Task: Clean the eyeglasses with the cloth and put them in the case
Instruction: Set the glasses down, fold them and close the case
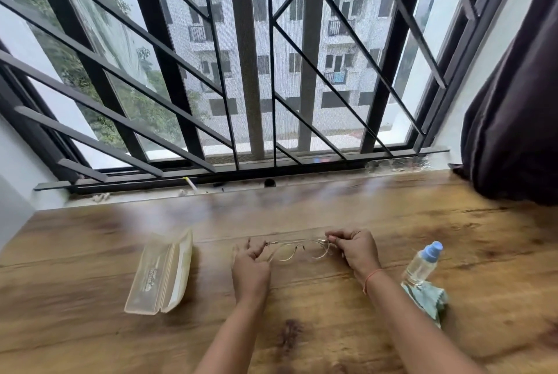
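The left hand [250,269] and right hand [357,250] each pinch one end of the eyeglasses [291,251] over the table [302,213], with the open case [161,275] to the left, its print too blurred to read, and the cloth [430,299] to the right.

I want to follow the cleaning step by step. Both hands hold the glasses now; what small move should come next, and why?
Probably the right hand should let go and reach for the cloth by the bottle. The left hand also pinches the glasses, so it can keep them; no hand holds the cloth, so wiping cannot begin yet.
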{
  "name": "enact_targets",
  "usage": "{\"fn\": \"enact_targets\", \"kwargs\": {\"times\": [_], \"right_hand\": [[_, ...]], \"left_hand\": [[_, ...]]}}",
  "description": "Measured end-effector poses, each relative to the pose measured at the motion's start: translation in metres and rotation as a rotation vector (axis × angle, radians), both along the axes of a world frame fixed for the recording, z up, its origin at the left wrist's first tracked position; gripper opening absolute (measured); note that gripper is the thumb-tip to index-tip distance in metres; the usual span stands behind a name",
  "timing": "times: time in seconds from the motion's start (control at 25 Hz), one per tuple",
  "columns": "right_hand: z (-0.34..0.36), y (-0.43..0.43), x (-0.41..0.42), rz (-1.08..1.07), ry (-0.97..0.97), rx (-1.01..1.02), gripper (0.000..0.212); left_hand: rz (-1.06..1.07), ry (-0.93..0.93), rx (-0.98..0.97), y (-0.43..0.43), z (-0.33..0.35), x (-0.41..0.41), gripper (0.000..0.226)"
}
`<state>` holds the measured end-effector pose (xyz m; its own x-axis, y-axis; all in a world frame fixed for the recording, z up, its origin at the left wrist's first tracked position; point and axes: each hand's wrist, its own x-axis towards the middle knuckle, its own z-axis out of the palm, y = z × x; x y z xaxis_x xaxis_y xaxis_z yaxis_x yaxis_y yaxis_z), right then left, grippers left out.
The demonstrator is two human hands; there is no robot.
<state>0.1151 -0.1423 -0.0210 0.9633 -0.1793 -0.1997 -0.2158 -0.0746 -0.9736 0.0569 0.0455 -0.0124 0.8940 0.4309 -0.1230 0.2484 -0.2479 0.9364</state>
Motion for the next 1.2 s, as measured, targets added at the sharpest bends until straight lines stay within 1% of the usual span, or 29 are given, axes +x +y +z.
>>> {"fn": "enact_targets", "kwargs": {"times": [0.08,0.28,0.4,0.6,0.8,1.04,1.2], "right_hand": [[-0.007,0.0,0.002,0.0,-0.021,-0.071,0.013],[-0.016,0.0,0.005,-0.052,-0.017,-0.119,0.013],[-0.017,0.0,0.007,-0.067,0.0,-0.107,0.013],[-0.019,0.001,0.007,-0.078,0.017,-0.116,0.018],[-0.01,0.003,0.001,-0.08,0.014,-0.085,0.013],[-0.009,0.003,-0.001,-0.076,0.015,-0.091,0.014],[-0.012,0.002,0.002,-0.069,0.027,-0.083,0.013]], "left_hand": [[-0.002,-0.007,0.029,0.001,-0.006,0.001,0.033],[-0.019,-0.003,0.052,-0.001,-0.018,0.005,0.035],[-0.024,-0.012,0.089,-0.003,-0.02,0.006,0.04],[-0.024,0.011,0.129,-0.004,-0.019,0.007,0.04],[-0.003,0.047,0.211,-0.004,-0.012,0.004,0.054],[-0.024,0.08,0.219,-0.004,-0.009,0.004,0.05],[-0.019,0.094,0.227,-0.005,-0.006,0.002,0.054]]}}
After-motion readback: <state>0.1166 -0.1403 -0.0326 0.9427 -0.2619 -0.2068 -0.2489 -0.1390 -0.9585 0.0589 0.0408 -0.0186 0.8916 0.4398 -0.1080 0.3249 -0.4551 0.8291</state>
